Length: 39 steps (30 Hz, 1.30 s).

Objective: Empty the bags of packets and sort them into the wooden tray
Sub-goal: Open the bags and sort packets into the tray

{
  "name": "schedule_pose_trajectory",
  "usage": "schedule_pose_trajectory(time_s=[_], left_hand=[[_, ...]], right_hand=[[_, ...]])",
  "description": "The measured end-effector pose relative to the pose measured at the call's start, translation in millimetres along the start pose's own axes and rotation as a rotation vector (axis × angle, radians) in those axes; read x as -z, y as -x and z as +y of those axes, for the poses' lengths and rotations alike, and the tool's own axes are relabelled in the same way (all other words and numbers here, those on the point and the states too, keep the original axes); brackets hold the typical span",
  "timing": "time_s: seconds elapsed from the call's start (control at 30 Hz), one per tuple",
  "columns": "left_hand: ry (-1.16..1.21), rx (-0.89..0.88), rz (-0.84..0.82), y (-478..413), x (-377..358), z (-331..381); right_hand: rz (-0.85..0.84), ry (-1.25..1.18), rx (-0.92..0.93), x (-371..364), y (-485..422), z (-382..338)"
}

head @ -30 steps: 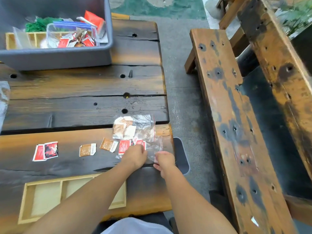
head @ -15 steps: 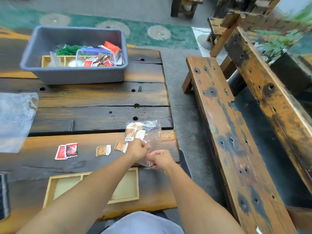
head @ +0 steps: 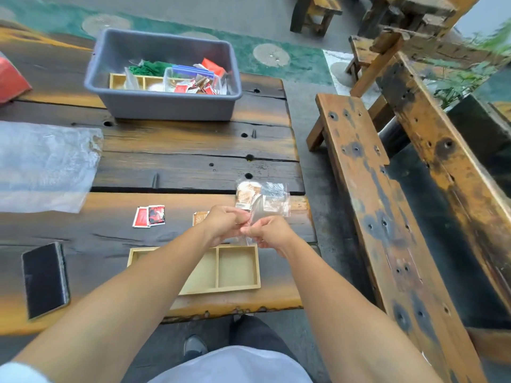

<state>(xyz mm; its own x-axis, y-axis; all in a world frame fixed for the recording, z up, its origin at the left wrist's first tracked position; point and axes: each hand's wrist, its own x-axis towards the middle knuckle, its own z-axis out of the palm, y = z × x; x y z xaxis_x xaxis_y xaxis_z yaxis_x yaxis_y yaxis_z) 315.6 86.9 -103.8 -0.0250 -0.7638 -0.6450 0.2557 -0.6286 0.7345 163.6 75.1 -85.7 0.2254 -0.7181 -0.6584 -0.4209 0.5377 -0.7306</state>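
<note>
My left hand point(head: 225, 223) and my right hand point(head: 269, 233) both pinch the near edge of a clear plastic bag point(head: 262, 200), held just above the table. Brown and white packets show inside the bag. A pair of red packets point(head: 149, 216) lies on the table to the left. One brown packet point(head: 199, 217) peeks out beside my left hand. The wooden tray point(head: 237, 268) lies under my forearms near the front edge; its visible compartments hold nothing.
A grey tub point(head: 166, 106) at the back holds another wooden tray, a clear box of packets and green material. A large clear bag point(head: 47, 164) lies at the left. A black phone point(head: 44, 279) rests front left. A wooden bench point(head: 387, 217) stands to the right.
Both hands have lifted the bag's near edge off the table and drawn close together. The packets that lay under the hands are now hidden. The camera has tilted up and back.
</note>
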Motion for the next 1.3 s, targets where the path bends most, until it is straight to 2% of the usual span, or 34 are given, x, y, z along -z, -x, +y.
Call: schedule_pose_trajectory(time_s=[0.2, 0.53, 0.73, 1.03, 1.13, 1.3], left_hand=[[0.186, 0.057, -0.051, 1, 9, 0], [0.008, 0.01, 0.173, -6, -14, -4], [-0.22, -0.07, 0.27, -8, -33, -16], [-0.372, -0.058, 0.19, -4, -27, -23], [-0.405, -0.069, 0.177, 1, -29, -21], [-0.447, -0.096, 0.267, 5, -30, -17]], right_hand=[[-0.103, -0.143, 0.002, 6, -4, 2], [-0.239, -0.239, -0.072, 36, -30, 15], [-0.08, 0.009, 0.031, 39, -36, 14], [-0.217, 0.312, 0.141, 41, -37, 18], [-0.235, 0.309, 0.136, 38, -35, 12], [-0.246, 0.18, 0.092, 30, -33, 3]])
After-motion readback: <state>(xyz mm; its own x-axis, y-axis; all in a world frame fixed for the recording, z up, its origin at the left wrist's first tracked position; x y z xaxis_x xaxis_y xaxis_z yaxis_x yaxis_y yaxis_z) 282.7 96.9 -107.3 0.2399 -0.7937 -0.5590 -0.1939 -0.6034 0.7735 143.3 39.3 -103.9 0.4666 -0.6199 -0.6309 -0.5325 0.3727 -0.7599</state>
